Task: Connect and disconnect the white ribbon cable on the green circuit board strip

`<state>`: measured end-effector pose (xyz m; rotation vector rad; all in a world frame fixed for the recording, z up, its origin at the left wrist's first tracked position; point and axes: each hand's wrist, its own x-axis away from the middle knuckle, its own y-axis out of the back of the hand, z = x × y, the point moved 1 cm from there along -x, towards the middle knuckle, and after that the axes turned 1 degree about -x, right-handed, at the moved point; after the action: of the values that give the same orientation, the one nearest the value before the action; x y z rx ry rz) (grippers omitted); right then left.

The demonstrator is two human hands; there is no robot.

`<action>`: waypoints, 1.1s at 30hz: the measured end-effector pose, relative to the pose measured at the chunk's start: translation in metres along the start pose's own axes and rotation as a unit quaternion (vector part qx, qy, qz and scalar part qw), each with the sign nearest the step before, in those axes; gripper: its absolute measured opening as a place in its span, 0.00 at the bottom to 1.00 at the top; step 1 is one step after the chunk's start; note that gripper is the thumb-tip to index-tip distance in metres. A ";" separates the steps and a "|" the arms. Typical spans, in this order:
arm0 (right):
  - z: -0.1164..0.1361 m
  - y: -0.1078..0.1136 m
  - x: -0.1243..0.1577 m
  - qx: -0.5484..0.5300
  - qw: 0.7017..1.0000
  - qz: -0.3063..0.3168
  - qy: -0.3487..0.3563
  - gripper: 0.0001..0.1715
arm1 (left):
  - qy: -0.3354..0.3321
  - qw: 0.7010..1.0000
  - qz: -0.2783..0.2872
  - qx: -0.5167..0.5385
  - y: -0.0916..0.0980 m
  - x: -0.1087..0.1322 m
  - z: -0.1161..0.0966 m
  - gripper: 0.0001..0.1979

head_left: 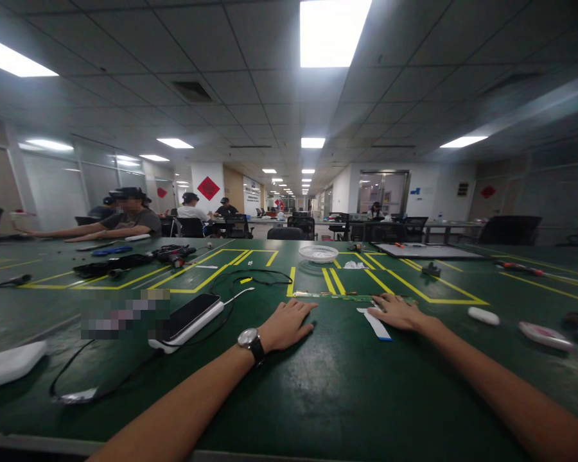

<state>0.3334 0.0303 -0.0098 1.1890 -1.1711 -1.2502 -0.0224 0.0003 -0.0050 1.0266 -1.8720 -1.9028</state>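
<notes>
Green matting (318, 385) lies under both palms. My left hand (286, 324) rests flat, fingers close together. My right hand (397, 312), fingers loosely spread, touches the white ribbon cable (378, 326) just below the narrow circuit board (351, 296). I judge that a dragging palm could crease that cable.

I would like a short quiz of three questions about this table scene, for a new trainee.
1. True or false: the left hand lies palm down on the green table.
2. Which wrist wears the watch? A) left B) right
3. Fill in: the thing nearest the right hand is a white ____ with a blue end.

Key: 1 true. 2 A. 3 strip.
</notes>
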 end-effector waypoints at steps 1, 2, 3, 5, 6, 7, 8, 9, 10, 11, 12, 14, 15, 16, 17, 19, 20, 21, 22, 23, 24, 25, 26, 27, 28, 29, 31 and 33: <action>0.000 0.000 0.000 -0.007 1.000 0.011 -0.001 0.50 | 0.001 1.000 0.001 0.001 0.000 0.000 0.000 0.26; 0.000 0.000 0.001 -0.013 1.000 0.021 -0.003 0.51 | 0.002 1.000 0.001 0.001 0.000 0.000 0.000 0.27; -0.001 0.000 0.002 -0.017 0.999 0.030 -0.005 0.52 | 0.003 1.000 0.002 0.002 0.001 0.000 -0.001 0.27; -0.001 0.001 0.002 -0.019 0.999 0.041 -0.008 0.54 | 0.006 1.000 0.004 0.002 0.001 0.000 -0.001 0.27; -0.001 0.001 0.002 -0.019 0.999 0.045 -0.010 0.55 | 0.007 1.000 0.006 0.003 0.001 0.000 -0.001 0.28; -0.001 0.001 0.002 -0.020 0.999 0.048 -0.011 0.56 | 0.009 1.000 0.008 0.002 0.001 0.000 -0.001 0.28; -0.002 0.001 0.002 -0.020 0.999 0.050 -0.010 0.56 | 0.010 1.000 0.009 0.002 0.002 0.000 -0.001 0.28; -0.002 0.001 0.001 -0.021 0.998 0.051 -0.007 0.56 | 0.011 1.000 0.010 0.002 0.002 0.000 -0.001 0.28; -0.002 0.002 0.001 -0.021 0.998 0.051 -0.003 0.57 | 0.011 1.000 0.010 0.002 0.001 0.000 0.000 0.28; -0.002 0.002 0.001 -0.021 0.999 0.050 0.001 0.57 | 0.011 1.000 0.009 0.001 0.001 0.000 0.000 0.28; -0.001 0.003 0.001 -0.021 0.999 0.048 0.006 0.57 | 0.011 1.000 0.007 0.001 0.001 0.000 0.000 0.28; -0.001 0.004 0.002 -0.021 0.999 0.037 0.013 0.56 | 0.009 1.000 0.003 0.002 0.002 0.000 0.000 0.28; 0.000 0.005 0.002 -0.023 0.999 0.030 0.016 0.55 | 0.008 1.000 0.001 0.003 0.002 0.000 0.000 0.27; 0.001 0.005 0.002 -0.027 0.999 0.022 0.018 0.54 | 0.008 1.000 0.000 0.004 0.002 0.000 -0.001 0.26; 0.002 0.005 0.002 -0.031 0.999 0.015 0.020 0.53 | 0.007 1.000 -0.002 0.005 0.003 0.000 -0.001 0.25; 0.004 0.006 0.001 -0.040 0.999 0.003 0.027 0.50 | 0.006 1.000 -0.004 0.005 0.004 0.000 -0.002 0.24; 0.006 0.006 0.002 -0.045 0.998 -0.001 0.034 0.49 | 0.006 1.000 -0.007 0.004 0.005 0.000 -0.002 0.24; 0.008 0.007 0.002 -0.052 0.998 -0.005 0.047 0.47 | 0.006 1.000 -0.011 0.002 0.006 0.000 -0.001 0.23; 0.011 0.008 0.004 -0.062 0.996 -0.009 0.068 0.46 | 0.007 1.000 -0.016 0.001 0.007 0.000 -0.001 0.23; 0.015 0.010 0.006 -0.075 0.992 -0.012 0.098 0.45 | 0.008 1.000 -0.022 -0.001 0.008 -0.001 -0.001 0.22; 0.020 0.011 0.008 -0.089 0.987 -0.011 0.132 0.44 | 0.009 1.000 -0.028 -0.002 0.009 -0.001 0.000 0.21; 0.026 0.013 0.012 -0.103 0.980 -0.010 0.167 0.42 | 0.011 0.999 -0.033 -0.003 0.010 -0.001 0.001 0.21; 0.033 0.015 0.016 -0.116 0.973 -0.006 0.201 0.41 | 0.014 0.999 -0.037 -0.003 0.010 -0.001 0.001 0.20; 0.040 0.017 0.020 -0.127 0.965 0.000 0.231 0.40 | 0.015 0.999 -0.040 -0.004 0.011 -0.001 0.001 0.20; 0.049 0.018 0.025 -0.136 0.957 0.006 0.257 0.39 | 0.016 0.999 -0.042 -0.004 0.011 -0.001 0.002 0.19; 0.057 0.020 0.030 -0.145 0.949 0.012 0.281 0.37 | 0.016 0.999 -0.043 -0.004 0.011 -0.001 0.002 0.19; 0.075 0.022 0.039 -0.162 0.930 0.026 0.329 0.33 | 0.007 0.999 -0.041 -0.001 0.009 -0.001 0.003 0.18; 0.091 0.024 0.047 -0.173 0.913 0.035 0.368 0.29 | -0.017 0.999 -0.030 0.008 0.007 -0.001 0.002 0.18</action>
<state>0.2435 -0.0167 0.0172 1.1751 -0.4050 -0.7835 -0.0252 0.0015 0.0018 1.0730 -1.8975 -1.9531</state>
